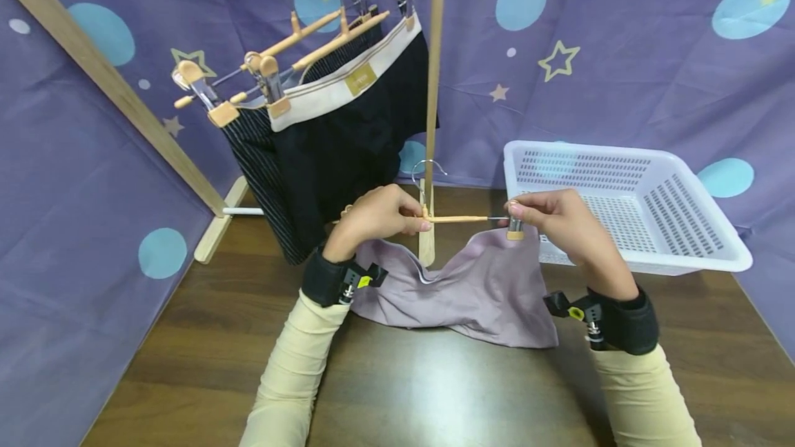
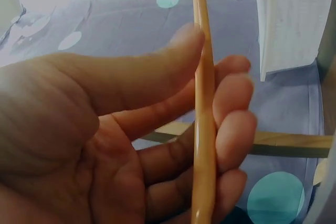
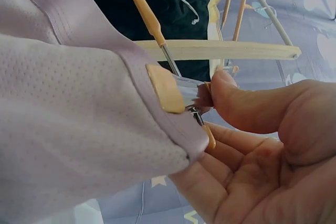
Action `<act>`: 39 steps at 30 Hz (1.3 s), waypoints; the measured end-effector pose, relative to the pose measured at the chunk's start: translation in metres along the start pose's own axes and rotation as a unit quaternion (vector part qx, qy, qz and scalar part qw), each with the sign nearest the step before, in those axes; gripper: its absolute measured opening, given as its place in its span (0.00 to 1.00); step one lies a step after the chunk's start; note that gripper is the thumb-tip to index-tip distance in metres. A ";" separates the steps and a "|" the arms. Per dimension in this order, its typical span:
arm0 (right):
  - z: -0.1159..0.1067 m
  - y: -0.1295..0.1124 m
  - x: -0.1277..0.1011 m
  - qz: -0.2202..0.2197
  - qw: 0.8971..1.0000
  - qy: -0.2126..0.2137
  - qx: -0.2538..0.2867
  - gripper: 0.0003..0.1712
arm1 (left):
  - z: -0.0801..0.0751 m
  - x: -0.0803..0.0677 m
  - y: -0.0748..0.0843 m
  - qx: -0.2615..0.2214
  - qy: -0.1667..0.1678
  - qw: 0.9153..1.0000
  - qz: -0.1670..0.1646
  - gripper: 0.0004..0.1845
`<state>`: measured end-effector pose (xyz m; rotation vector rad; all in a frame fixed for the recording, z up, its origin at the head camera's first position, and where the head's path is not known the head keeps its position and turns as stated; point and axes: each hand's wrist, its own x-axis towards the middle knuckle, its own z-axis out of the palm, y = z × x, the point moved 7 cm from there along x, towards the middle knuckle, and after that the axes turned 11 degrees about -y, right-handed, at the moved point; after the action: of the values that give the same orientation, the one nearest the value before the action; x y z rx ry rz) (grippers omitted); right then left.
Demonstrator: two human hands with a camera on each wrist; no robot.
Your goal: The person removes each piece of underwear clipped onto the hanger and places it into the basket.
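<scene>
My sleeves come up from the near edge of the dark wooden table (image 1: 397, 378), and between my wrists lies the lilac underwear (image 1: 472, 288), its lower half draped on the tabletop and its waistband lifted to the clip hanger (image 1: 456, 219) I hold just above it.

My left hand (image 1: 375, 216) is curled round the hanger's wooden bar, thumb on one side and fingers on the other, near the wire hook. My right hand (image 1: 549, 216) pinches the right clip (image 3: 168, 90) between thumb and fingers; in the right wrist view that clip already bites the corner of the waistband. I judge I am partway through clipping the garment on: the right corner looks fastened, while the left corner is hidden behind my hand. The next move likely calls for drawing the waistband taut along the bar and squeezing the other clip open over it.

Just beyond my right hand stands the white plastic basket (image 1: 683, 254). Behind the hanger rises the wooden rack post (image 1: 433, 102), and further back hang the black underwear (image 1: 354, 136) and a striped pair on similar hangers. The black pair's waistband carries a gold label, too small to read.
</scene>
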<state>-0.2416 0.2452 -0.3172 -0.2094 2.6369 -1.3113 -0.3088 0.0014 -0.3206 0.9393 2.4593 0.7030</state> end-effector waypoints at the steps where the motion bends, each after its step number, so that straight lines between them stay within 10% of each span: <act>1: 0.001 0.000 0.000 0.001 1.000 0.001 0.004 0.22 | 0.000 0.000 0.000 0.002 0.004 1.000 0.000 0.08; 39: 0.017 0.001 0.005 -0.010 0.999 -0.046 0.027 0.19 | 0.002 0.005 -0.003 -0.009 0.041 0.999 -0.027 0.17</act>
<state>-0.2424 0.2319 -0.3282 -0.2810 2.5273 -1.3426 -0.3123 0.0035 -0.3245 0.8509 2.5359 0.7580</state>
